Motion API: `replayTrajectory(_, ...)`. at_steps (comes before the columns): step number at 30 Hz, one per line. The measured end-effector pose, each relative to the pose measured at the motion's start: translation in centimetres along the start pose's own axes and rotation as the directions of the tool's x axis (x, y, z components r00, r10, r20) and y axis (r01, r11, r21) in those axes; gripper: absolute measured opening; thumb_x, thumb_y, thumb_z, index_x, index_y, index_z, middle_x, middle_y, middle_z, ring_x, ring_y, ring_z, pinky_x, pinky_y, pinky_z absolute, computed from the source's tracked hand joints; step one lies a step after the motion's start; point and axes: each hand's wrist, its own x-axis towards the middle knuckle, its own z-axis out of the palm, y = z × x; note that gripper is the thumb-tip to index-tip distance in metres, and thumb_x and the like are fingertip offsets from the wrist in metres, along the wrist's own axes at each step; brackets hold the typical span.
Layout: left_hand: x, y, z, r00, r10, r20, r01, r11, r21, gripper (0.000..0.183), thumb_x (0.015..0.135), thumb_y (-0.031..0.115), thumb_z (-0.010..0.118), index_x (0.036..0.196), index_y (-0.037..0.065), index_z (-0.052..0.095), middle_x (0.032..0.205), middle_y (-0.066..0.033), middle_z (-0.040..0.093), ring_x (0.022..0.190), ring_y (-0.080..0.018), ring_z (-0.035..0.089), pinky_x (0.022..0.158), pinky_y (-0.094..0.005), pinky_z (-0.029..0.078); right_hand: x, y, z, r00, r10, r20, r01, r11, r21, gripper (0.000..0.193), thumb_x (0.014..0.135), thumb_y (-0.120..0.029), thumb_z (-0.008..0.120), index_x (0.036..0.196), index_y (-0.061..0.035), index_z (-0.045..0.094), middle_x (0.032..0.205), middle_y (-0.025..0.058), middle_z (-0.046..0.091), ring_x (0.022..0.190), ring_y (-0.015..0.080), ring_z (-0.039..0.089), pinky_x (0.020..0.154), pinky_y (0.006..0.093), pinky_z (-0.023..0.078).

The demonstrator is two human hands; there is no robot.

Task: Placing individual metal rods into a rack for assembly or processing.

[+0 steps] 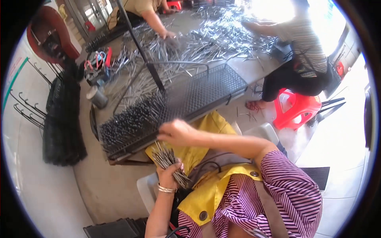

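A bundle of thin grey metal rods (164, 156) is gripped in my left hand (170, 174), its ends fanned upward above my lap. My right hand (176, 132) is slightly blurred, its fingers pinched together just above the bundle, at the near edge of a long black perforated rack (210, 89). Whether a rod is between those fingers is too small to tell. Many dark rods (131, 121) stand upright, close together, in the rack's left part. Bare mesh with open holes shows on its right part.
Loose metal rods (222, 33) cover the worktable, where two other people work. A dark post (139, 43) rises behind the rack. Left of it stand a metal can (96, 97) and red-handled tools (108, 57). Black hooked racks (63, 115) hang by the wall; a red stool (295, 109) stands right.
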Motion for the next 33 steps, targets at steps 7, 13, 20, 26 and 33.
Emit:
replayTrajectory(7, 0.6, -0.1, 0.2, 0.998, 0.013, 0.065, -0.012, 1.000, -0.008, 0.032, 0.063, -0.007, 0.056, 0.094, -0.002, 0.048, 0.070, -0.0129, 0.054, 0.055, -0.0232, 0.053, 0.048, -0.0326, 0.046, -2.2, -1.6, -0.6, 0.961, 0.257, 0.103, -0.273, 0.815, 0.512, 0.013, 0.070, -0.008, 0.061, 0.074, 0.0038, 0.058, 0.059, 0.0104, 0.058, 0.054, 0.0142, 0.056, 0.051, 0.0288, 0.045)
replayTrajectory(13, 1.0, -0.1, -0.3, 0.997, -0.041, 0.067, 0.040, 0.999, 0.016, 0.038, 0.065, -0.007, 0.056, 0.101, -0.001, 0.048, 0.075, -0.0132, 0.055, 0.056, -0.0238, 0.053, 0.050, -0.0337, 0.045, -1.9, -1.5, -1.1, 0.892, 0.412, 0.184, -0.433, 0.665, 0.608, 0.014, 0.069, -0.008, 0.062, 0.072, 0.0047, 0.057, 0.059, 0.0068, 0.057, 0.053, 0.0109, 0.055, 0.048, 0.0258, 0.045)
replayTrajectory(20, 0.8, 0.1, -0.2, 0.995, -0.062, 0.077, 0.060, 0.998, 0.029, 0.047, 0.065, -0.008, 0.054, 0.110, 0.001, 0.046, 0.076, -0.0128, 0.055, 0.058, -0.0241, 0.054, 0.051, -0.0338, 0.045, -2.1, -1.5, -1.0, 0.893, 0.430, 0.129, -0.404, 0.645, 0.649, 0.011, 0.071, -0.005, 0.060, 0.075, 0.0049, 0.057, 0.061, 0.0062, 0.057, 0.053, 0.0089, 0.053, 0.046, 0.0240, 0.044)
replayTrajectory(26, 0.8, 0.0, -0.3, 0.993, -0.072, 0.099, 0.069, 0.997, 0.033, 0.049, 0.065, -0.007, 0.056, 0.112, 0.002, 0.044, 0.074, -0.0132, 0.054, 0.059, -0.0237, 0.052, 0.051, -0.0339, 0.045, -2.4, -1.3, -0.9, 0.867, 0.459, 0.197, -0.453, 0.556, 0.697, 0.011, 0.073, -0.004, 0.061, 0.079, 0.0038, 0.057, 0.064, 0.0049, 0.057, 0.053, 0.0080, 0.053, 0.045, 0.0219, 0.045)
replayTrajectory(33, 0.9, 0.0, -0.4, 0.993, -0.083, 0.086, 0.083, 0.997, 0.010, 0.040, 0.065, -0.007, 0.057, 0.103, 0.002, 0.047, 0.072, -0.0130, 0.054, 0.058, -0.0235, 0.052, 0.051, -0.0339, 0.044, -2.4, -1.4, -1.5, 0.830, 0.546, 0.117, -0.421, 0.474, 0.774, 0.008, 0.075, -0.003, 0.060, 0.080, 0.0030, 0.057, 0.064, 0.0046, 0.057, 0.052, 0.0081, 0.053, 0.047, 0.0207, 0.044)
